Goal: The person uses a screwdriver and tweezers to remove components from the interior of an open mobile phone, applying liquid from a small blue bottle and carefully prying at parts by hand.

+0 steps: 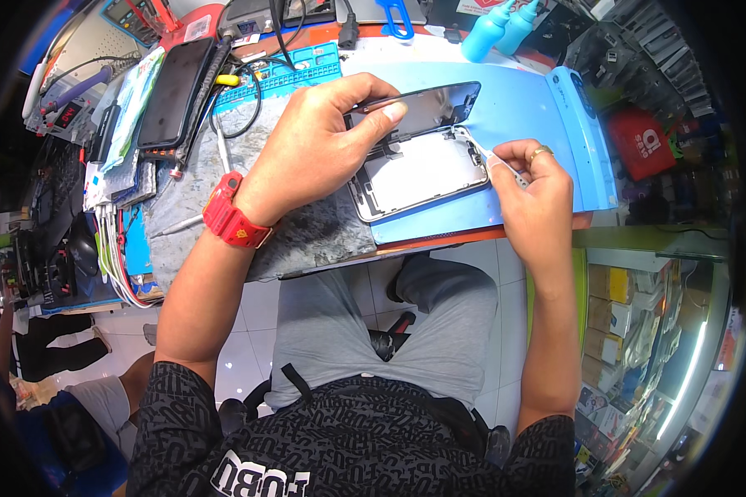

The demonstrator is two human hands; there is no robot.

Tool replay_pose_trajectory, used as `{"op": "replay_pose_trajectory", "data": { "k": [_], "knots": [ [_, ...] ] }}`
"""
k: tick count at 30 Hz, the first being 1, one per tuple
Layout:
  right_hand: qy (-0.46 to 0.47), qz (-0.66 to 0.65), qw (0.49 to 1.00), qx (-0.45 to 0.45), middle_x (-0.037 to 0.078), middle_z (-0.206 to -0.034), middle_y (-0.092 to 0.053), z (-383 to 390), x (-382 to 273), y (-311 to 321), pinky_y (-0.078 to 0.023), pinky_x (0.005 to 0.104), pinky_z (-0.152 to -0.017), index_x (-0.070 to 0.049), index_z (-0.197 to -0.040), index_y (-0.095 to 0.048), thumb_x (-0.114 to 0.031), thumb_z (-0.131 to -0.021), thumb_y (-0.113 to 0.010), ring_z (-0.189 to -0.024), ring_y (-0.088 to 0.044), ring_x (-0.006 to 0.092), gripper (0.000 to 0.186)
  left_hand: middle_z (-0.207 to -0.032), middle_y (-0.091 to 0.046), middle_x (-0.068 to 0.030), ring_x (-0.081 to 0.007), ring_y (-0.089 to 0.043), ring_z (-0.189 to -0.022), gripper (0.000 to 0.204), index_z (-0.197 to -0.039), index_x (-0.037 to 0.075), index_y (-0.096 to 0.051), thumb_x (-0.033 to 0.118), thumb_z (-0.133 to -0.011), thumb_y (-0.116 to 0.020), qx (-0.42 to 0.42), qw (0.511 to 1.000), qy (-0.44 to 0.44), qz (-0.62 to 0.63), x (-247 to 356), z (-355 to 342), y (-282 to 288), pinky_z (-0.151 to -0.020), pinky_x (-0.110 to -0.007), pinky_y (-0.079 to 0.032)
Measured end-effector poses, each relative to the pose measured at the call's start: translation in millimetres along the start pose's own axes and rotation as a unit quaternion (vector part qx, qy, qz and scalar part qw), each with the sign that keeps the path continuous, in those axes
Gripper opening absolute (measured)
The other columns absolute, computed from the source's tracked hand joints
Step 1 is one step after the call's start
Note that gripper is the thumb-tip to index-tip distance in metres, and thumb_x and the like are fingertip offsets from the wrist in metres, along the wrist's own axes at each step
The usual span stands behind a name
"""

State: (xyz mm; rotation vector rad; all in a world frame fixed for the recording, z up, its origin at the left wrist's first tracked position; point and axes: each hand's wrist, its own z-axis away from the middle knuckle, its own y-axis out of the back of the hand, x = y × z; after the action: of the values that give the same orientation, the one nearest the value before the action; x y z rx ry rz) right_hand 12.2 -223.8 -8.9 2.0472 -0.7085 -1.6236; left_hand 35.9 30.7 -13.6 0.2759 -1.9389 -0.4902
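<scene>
My left hand pinches the display panel, tilted up at twelve o'clock of the opened phone body, probably keeping its inside reachable. From three o'clock, my right hand pinches white tweezers, likely for finer control.

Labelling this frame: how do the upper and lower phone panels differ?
Pose: the upper panel is tilted up; the lower panel lies roughly flat.
Hold: the left hand grips the upper panel; the right hand points a slim tool at the lower panel's right end.
Look: the upper panel's visible face is greyer, the lower panel's whiter.
Both have rounded corners.
</scene>
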Motion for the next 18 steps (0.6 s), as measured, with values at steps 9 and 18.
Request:
{"op": "replay_pose_trajectory", "data": {
  "k": [9, 18],
  "knots": [
    [-0.041, 0.013, 0.999, -0.016, 0.022, -0.094, -0.074, -3.4, -0.1, -1.1, -0.054, 0.0388, -0.083, 0.006, -0.098, -0.07, -0.011, -0.088, -0.067, -0.094, -0.073, 0.0334, 0.02, -0.086, -0.074, -0.0135, -0.0162, -0.067, -0.074, 0.024, -0.103, -0.003, -0.07, 0.02, -0.096, -0.069, -0.004, 1.0, 0.006, -0.007, -1.7, -0.9, 0.5, -0.067, -0.031, -0.052],
    [-0.014, 0.033, 0.998, -0.043, 0.021, -0.093, -0.074, -9.0, 3.5, 0.7, -0.054, 0.0385, -0.082, 0.005, -0.097, -0.07, -0.012, -0.088, -0.067, -0.092, -0.073, 0.0313, 0.019, -0.086, -0.074, -0.0146, -0.0179, -0.069, -0.075, 0.025, -0.103, -0.004, -0.07, 0.02, -0.096, -0.068, 0.0, 1.0, 0.002, -0.002, -0.9, -0.6, 0.1, -0.068, -0.032, -0.053]
  ]
}}
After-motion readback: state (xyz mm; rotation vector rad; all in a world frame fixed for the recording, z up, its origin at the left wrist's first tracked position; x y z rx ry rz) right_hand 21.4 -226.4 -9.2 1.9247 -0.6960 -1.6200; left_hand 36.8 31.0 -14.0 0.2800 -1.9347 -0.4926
